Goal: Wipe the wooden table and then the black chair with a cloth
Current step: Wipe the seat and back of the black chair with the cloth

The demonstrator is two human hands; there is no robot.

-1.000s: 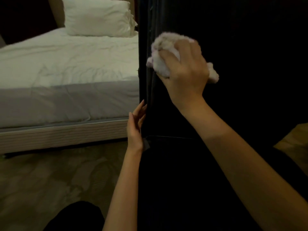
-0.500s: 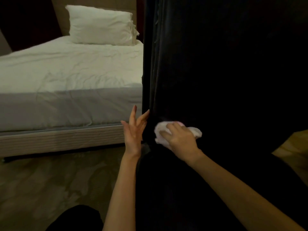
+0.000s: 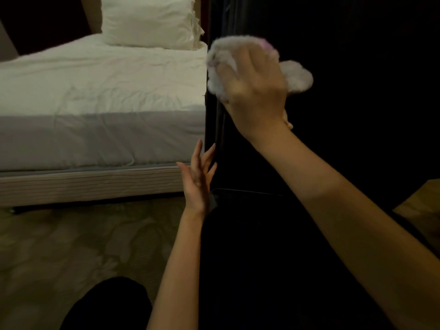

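So the right hand [image 3: 254, 91] is up high on the backrest of the black chair [image 3: 333, 115], fingers curled over a bunched-up fluffy white cloth [image 3: 297, 76] and pressing it against the dark fabric near the chair's left edge. It's all a bit motion-blurred. The cloth is wadded into a lump, with its longer stretch running roughly left to right: 1 end pokes out past the fingertips on the left, the other sticks out on the right side of the hand. There's a hint of pink at its top edge.

The left hand [image 3: 198, 179] is lower down, fingers straight and spread a little, pointing up, right against the chair's left side edge and holding nothing. The backrest stands upright, tall axis vertical, with the seat coming toward the camera below.

Off to the left there's a bed [image 3: 95, 103] with a white pillow [image 3: 147, 20], and patterned carpet [image 3: 71, 246] underneath.
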